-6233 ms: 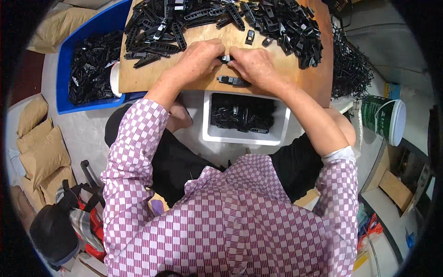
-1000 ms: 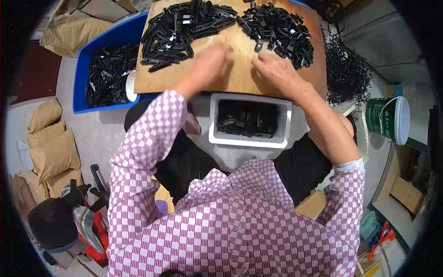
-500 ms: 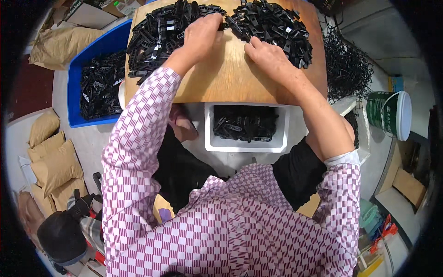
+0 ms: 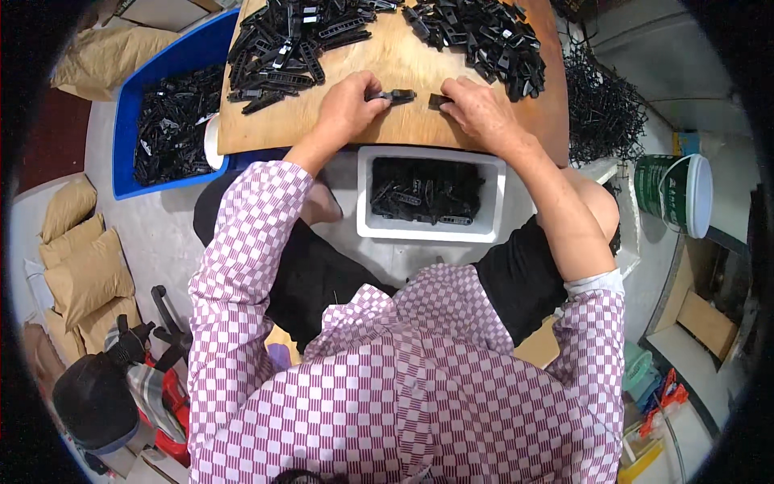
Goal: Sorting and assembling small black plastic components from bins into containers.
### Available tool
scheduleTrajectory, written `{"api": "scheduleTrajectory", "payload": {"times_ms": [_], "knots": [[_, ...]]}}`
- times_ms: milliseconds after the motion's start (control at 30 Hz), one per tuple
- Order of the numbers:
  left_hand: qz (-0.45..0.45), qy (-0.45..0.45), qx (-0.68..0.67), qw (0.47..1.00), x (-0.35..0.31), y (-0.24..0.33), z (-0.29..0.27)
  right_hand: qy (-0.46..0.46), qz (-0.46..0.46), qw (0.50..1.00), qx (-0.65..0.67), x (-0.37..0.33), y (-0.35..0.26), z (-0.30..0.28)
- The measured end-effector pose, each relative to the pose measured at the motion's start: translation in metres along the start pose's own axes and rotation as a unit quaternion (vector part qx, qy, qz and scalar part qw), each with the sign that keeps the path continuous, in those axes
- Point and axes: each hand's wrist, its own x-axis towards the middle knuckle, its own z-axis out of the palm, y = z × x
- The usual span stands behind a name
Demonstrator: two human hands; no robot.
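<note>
My left hand pinches one end of a long black plastic part just above the wooden table. Opposite it, my right hand grips a small black plastic piece between thumb and fingers. The two parts point toward each other with a narrow gap between them. Beyond my left hand lies a heap of long, slotted black parts. A second heap, of smaller black pieces, spreads past my right hand.
Below the table edge stands a white foam box with black parts inside. A blue bin of black parts is at the left. Thin black scraps pile up at the right, near a green bucket. Brown paper packages lie lower left.
Both hands have drawn back from the two heaps toward me, each now with a black part in its fingers. The whole view has shifted slightly.
</note>
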Motion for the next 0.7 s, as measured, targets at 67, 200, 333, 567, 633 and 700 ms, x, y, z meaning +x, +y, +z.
{"api": "scheduleTrajectory", "payload": {"times_ms": [67, 200, 333, 567, 633, 700], "knots": [[0.025, -0.001, 0.104, 0.994, -0.004, 0.001, -0.007, -0.017, 0.024, 0.998, -0.046, -0.002, -0.004, -0.003], [0.010, -0.033, 0.144, 0.989, -0.008, 0.009, -0.023, -0.023, 0.022, 0.997, -0.071, -0.002, -0.006, -0.009], [0.205, -0.019, 0.211, 0.955, 0.001, 0.015, -0.023, -0.013, -0.003, 0.996, -0.085, 0.002, -0.003, -0.004], [0.311, -0.022, 0.260, 0.914, 0.009, 0.020, -0.009, 0.011, -0.006, 0.998, -0.056, 0.003, 0.002, -0.001], [0.298, -0.027, 0.255, 0.919, 0.008, 0.020, -0.009, 0.022, -0.001, 1.000, -0.014, 0.004, 0.001, -0.005], [0.278, -0.038, 0.248, 0.927, 0.008, 0.020, -0.009, 0.009, 0.001, 1.000, 0.000, 0.004, -0.001, -0.009]]}}
